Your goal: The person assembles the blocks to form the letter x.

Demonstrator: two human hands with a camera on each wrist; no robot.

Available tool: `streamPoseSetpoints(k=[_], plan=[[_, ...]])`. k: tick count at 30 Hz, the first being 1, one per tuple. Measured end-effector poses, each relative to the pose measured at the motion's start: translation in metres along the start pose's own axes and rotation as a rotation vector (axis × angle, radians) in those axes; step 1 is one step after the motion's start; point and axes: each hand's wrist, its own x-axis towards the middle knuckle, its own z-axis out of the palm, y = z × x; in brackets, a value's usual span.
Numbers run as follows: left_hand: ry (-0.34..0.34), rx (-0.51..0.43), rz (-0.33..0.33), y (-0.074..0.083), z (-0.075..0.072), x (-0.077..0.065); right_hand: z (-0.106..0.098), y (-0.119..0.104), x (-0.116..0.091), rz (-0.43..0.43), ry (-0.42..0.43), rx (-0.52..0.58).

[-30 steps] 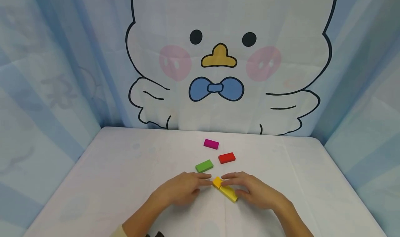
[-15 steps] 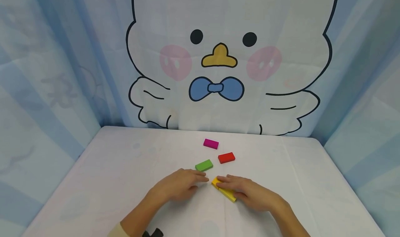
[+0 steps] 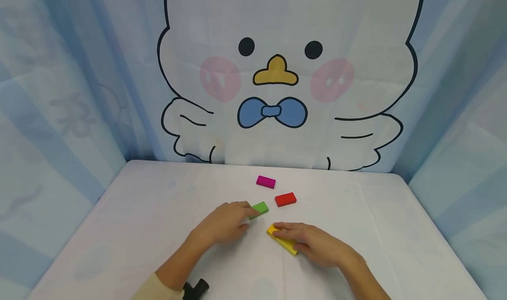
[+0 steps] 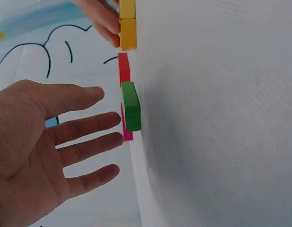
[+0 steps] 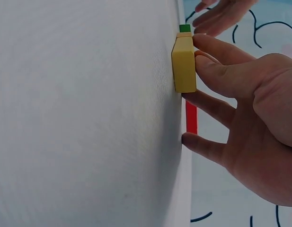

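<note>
From my station I log the left forearm [image 3: 180, 262] entering at lower left, angled forward and inward. The left hand [image 3: 226, 223] is palm-down and set farther forward than the right hand [image 3: 318, 245]. In the left wrist view I find its thumb [image 4: 72, 98] extended and three fingers [image 4: 91, 145] straight, fanned apart. I log the right forearm [image 3: 366, 276] entering at lower right and slanting inward. The right hand is palm-down, its fingers lightly bent and spread; its thumb tip lies near one fingertip. I record both hands apart, fingertips directed inward.
</note>
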Motion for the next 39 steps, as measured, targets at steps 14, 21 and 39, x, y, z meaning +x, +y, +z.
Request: streamPoseSetpoints(k=[14, 21, 39], plan=[[0.022, -0.148, -0.083, -0.009, 0.001, 0.035, -0.001, 0.002, 0.0, 0.025, -0.015, 0.019], [-0.021, -0.224, -0.027, -0.016, 0.005, 0.05, 0.0, 0.002, 0.001, 0.028, -0.018, 0.022], [-0.1, -0.239, 0.006, -0.022, 0.003, 0.062, -0.001, 0.001, 0.003, 0.039, -0.04, 0.023]])
